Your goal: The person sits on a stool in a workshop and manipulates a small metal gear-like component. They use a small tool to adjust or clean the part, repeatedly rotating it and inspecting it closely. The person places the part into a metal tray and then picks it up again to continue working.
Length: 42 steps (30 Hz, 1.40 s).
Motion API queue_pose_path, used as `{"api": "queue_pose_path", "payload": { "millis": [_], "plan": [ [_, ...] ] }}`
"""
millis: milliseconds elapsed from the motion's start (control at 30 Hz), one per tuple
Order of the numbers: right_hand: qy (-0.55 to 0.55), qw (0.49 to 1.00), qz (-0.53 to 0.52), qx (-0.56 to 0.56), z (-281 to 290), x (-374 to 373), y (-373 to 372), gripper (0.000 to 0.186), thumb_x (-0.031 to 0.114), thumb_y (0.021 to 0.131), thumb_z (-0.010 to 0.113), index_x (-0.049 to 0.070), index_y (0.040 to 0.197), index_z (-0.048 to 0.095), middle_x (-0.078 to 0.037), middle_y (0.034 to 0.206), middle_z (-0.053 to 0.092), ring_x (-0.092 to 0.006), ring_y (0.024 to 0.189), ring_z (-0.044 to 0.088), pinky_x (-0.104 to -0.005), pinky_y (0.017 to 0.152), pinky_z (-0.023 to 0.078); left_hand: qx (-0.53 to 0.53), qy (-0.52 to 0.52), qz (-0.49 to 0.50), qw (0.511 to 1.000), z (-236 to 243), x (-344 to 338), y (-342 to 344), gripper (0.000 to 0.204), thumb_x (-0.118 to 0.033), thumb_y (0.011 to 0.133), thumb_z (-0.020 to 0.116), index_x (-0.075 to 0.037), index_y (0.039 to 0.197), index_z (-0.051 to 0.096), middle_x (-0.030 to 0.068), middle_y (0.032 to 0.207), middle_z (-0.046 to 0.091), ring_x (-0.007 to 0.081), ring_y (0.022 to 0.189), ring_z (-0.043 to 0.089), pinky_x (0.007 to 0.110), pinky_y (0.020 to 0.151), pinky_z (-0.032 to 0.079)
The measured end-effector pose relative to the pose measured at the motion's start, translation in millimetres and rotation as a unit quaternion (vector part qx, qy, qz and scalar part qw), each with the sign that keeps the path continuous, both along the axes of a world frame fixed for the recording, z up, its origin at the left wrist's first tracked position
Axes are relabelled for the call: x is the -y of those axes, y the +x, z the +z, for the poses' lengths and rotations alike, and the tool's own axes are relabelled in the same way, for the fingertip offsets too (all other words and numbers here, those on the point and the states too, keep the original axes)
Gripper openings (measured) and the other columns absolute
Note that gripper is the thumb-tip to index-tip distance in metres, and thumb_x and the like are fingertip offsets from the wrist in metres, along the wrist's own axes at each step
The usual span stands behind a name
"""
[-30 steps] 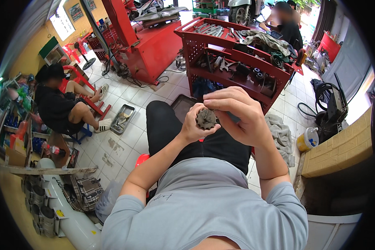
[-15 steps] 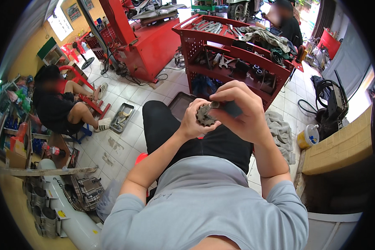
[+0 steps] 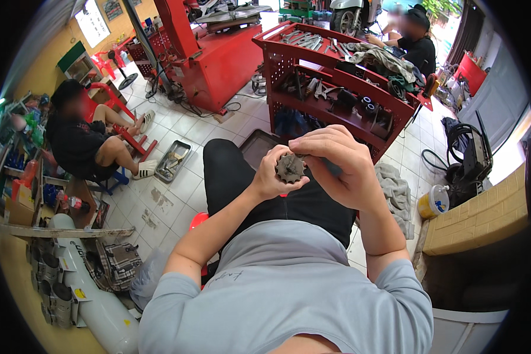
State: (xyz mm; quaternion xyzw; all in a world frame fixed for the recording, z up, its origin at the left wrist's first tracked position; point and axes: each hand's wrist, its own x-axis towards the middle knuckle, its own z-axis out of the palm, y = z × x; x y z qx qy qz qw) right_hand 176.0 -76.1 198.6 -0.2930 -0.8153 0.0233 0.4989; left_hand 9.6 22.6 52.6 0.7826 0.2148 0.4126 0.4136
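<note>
Head view. Toothed part [image 3: 290,169], dark grey: gripped in left hand [image 3: 269,179], with fingers wrapped around its side. Faces camera toothed end first; appears to run lengthwise along line of sight, with remainder hidden. Nearer to left hand, being held there; lies just left of right hand [image 3: 342,168] and on the body side of right fingertips [image 3: 296,145]. Right fingers bent over the part's far edge; cannot tell whether pinching anything or touching. Below: black trousers [image 3: 233,183]. Beyond: dark tray [image 3: 255,147] on floor, then red trolley [image 3: 279,66] with spanners [image 3: 301,40] on top.
</note>
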Motion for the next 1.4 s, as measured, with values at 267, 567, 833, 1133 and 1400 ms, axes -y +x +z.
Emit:
{"api": "queue_pose_path", "payload": {
  "millis": [267, 567, 833, 1133, 1400],
  "plan": [
    [0.008, 0.997, -0.010, -0.071, 1.1, -4.5, 2.9, 0.028, -0.006, 0.081, 0.070, 0.005, 0.107, 0.072, -0.009, 0.102, 0.073, -0.0254, 0.099, 0.069, -0.0353, 0.087, 0.052, 0.001, 0.010, 0.002, 1.000, 27.7, -2.6, 6.1, 0.057, -0.024, 0.062, 0.093, -0.002, 0.106, 0.063, 0.0095, 0.104, 0.065, 0.0264, 0.100, 0.062, 0.037, 0.092, 0.050],
    [0.016, 0.998, 0.000, -0.069, 2.8, -2.8, 8.5, 0.030, -0.008, 0.082, 0.068, 0.003, 0.110, 0.073, -0.011, 0.102, 0.071, -0.0248, 0.094, 0.068, -0.0328, 0.081, 0.054, -0.054, 0.029, -0.002, 0.998, 37.6, -1.7, -3.2, 0.052, -0.027, 0.062, 0.092, -0.008, 0.104, 0.068, 0.0062, 0.105, 0.066, 0.0250, 0.104, 0.062, 0.040, 0.096, 0.047],
    [0.054, 0.990, 0.027, -0.130, 6.0, -1.0, 15.9, 0.031, -0.013, 0.084, 0.063, -0.002, 0.113, 0.071, -0.015, 0.105, 0.069, -0.0207, 0.090, 0.067, -0.0288, 0.077, 0.054, -0.060, 0.019, -0.043, 0.997, 66.6, 6.1, 13.0, 0.052, -0.026, 0.062, 0.092, -0.006, 0.104, 0.069, 0.0071, 0.101, 0.067, 0.0242, 0.097, 0.064, 0.036, 0.091, 0.050],
    [0.067, 0.994, 0.022, -0.081, 7.6, -0.2, 15.0, 0.031, -0.010, 0.082, 0.067, -0.001, 0.111, 0.072, -0.012, 0.103, 0.069, -0.0217, 0.088, 0.067, -0.0292, 0.075, 0.053, -0.044, 0.030, -0.034, 0.998, 53.3, 16.0, 3.6, 0.051, -0.026, 0.063, 0.092, -0.007, 0.104, 0.068, 0.0072, 0.099, 0.067, 0.0245, 0.098, 0.064, 0.038, 0.093, 0.049],
    [0.021, 0.997, 0.019, -0.066, 3.4, -0.4, 1.3, 0.033, -0.004, 0.080, 0.075, 0.003, 0.112, 0.073, -0.009, 0.097, 0.067, -0.0181, 0.082, 0.065, -0.0282, 0.064, 0.053, -0.003, 0.010, -0.025, 1.000, 26.9, 4.6, 0.0, 0.055, -0.024, 0.062, 0.093, -0.003, 0.106, 0.066, 0.0090, 0.103, 0.065, 0.0241, 0.095, 0.064, 0.036, 0.090, 0.051]
  ]
}}
